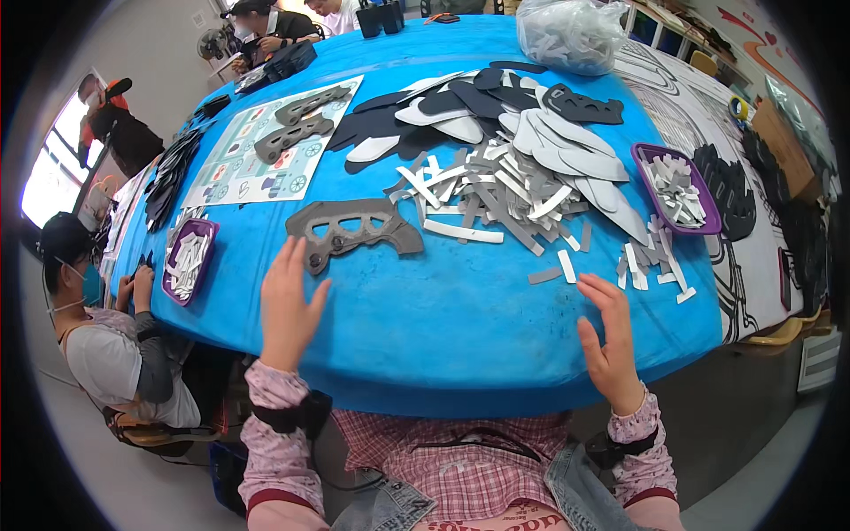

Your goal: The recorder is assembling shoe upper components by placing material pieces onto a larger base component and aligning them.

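A dark grey moulded foam piece (403, 234) with a row of cut-outs lies on the blue table cover (443, 319), left of centre. My left hand (288, 305) is open at its near left edge, fingertips beside or touching it; which, I cannot tell. Over the table's near right part, my right hand (613, 345) is open and holds nothing, its thumb and fingers apart. Just beyond it lie loose white and grey strips (567, 265). A larger heap of such strips (505, 190) spreads across the middle, against a pile of flat black and white oval pads (567, 159).
Two purple baskets of strips stand at right (714, 226) and left (212, 239). Two similar grey pieces (295, 139) lie on a patterned sheet (239, 164), another dark one (583, 106) behind the pads. A plastic bag (571, 35) is at the back. A co-worker (124, 354) sits at left.
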`<action>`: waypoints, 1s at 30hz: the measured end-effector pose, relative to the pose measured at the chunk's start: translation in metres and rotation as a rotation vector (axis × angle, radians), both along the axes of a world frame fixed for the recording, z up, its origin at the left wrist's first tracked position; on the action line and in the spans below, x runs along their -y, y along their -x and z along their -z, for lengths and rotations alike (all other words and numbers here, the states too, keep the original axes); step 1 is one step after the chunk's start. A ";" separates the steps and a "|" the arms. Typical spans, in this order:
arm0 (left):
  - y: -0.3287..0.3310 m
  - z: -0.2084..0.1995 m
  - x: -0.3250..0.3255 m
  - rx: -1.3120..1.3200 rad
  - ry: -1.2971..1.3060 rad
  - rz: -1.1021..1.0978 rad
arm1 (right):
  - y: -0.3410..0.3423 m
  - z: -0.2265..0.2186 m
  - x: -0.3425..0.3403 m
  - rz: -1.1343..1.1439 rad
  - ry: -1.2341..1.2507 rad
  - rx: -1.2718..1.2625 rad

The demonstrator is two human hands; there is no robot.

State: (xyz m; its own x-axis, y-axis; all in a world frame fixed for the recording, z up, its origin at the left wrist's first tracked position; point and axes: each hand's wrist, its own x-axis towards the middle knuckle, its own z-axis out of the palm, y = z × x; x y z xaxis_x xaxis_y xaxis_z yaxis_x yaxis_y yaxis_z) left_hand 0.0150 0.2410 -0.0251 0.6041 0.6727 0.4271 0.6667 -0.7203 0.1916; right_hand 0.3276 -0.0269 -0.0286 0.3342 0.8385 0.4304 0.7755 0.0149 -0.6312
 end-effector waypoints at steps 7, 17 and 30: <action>0.006 0.014 -0.028 -0.028 0.064 -0.105 | -0.004 0.000 -0.013 0.047 0.010 -0.011; 0.003 0.026 -0.023 0.080 0.043 -0.135 | -0.015 0.012 -0.041 0.229 -0.004 0.285; 0.002 0.024 -0.022 0.118 0.036 -0.156 | 0.007 -0.012 -0.034 0.128 0.044 -0.276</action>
